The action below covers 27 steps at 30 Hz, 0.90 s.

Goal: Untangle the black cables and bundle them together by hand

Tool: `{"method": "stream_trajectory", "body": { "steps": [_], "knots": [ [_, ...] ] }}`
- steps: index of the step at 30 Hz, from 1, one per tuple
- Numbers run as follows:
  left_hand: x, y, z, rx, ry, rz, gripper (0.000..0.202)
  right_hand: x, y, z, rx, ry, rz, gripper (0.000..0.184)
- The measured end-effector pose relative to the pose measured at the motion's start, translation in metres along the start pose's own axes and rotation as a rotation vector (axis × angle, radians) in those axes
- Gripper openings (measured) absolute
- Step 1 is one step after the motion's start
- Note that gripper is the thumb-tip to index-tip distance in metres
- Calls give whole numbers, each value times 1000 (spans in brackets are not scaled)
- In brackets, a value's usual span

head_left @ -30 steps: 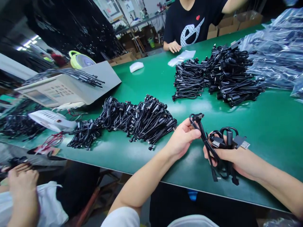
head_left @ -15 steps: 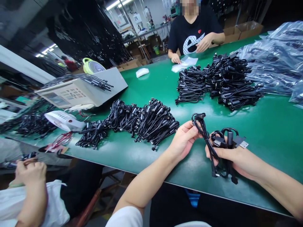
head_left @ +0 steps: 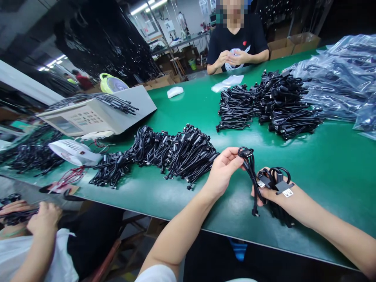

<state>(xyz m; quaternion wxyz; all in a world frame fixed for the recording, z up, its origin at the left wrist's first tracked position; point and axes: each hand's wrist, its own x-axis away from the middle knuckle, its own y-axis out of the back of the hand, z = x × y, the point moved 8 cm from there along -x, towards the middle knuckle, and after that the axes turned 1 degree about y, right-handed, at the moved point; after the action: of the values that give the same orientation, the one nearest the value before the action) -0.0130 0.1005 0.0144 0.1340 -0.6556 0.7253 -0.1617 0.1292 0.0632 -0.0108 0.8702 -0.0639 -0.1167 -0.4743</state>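
Between thumb and fingers, my left hand pinches the upper end of a coiled black cable, whose connector end points up. The cable hangs down toward my right hand, and its lower end lies by the right fingertips. My right hand is closed around several more bundled black cables; a USB plug and a tag with white print stick out above the thumb. Part of these cables is hidden behind the hand. To the left of my left hand lies a heap of bundled black cables on the green table.
Farther back are another cable pile and clear plastic bags. A tester box and a white fan stand at left. One co-worker sits across; another's hands hold cables at lower left.
The cable in my left hand has turned slightly, and both hands sit a little lower. My right hand has rotated with its bundle. The co-worker opposite has brought both hands together, off the plastic bags.
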Motion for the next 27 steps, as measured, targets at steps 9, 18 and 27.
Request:
{"method": "stream_trajectory", "body": {
  "steps": [9, 18, 27],
  "knots": [
    [-4, 2, 9, 162, 67, -1, 32, 2, 0, -2, 6, 23, 31, 28],
    [-4, 6, 6, 197, 23, -42, 36, 4, -3, 7, 24, 49, 126, 26],
    [-4, 15, 7, 185, 14, -99, 30, -3, -4, 12, -23, 147, 88, 14]
  ]
}}
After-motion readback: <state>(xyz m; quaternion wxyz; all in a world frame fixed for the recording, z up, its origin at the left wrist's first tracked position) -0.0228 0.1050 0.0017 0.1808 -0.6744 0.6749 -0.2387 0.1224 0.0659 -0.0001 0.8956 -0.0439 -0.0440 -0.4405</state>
